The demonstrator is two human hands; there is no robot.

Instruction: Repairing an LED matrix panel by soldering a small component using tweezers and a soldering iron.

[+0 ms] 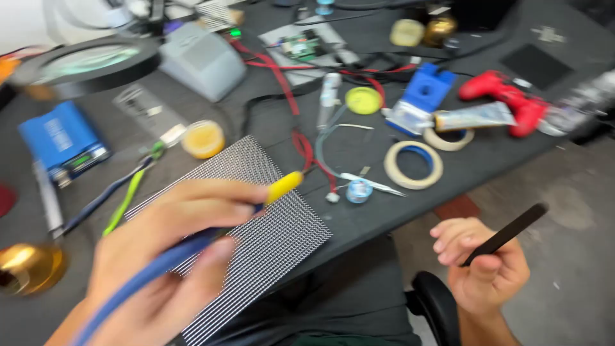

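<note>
Head view shows our left hand (170, 256) closed around a soldering iron (211, 234) with a blue handle and yellow collar, its tip out over the near edge of the worktop (359, 221), just above a dotted white panel (256, 224) lying there. Our right hand (483, 263) hangs off the worktop's near right corner above the floor, fingers pinched on a slim black stick (509, 232), near a black chair arm (435, 307). Farther in on the worktop we see two tape rolls (413, 164), a yellow tin (203, 139), a blue box (62, 142) toward the left edge, and a red game controller (506, 99) toward the right edge.
</note>
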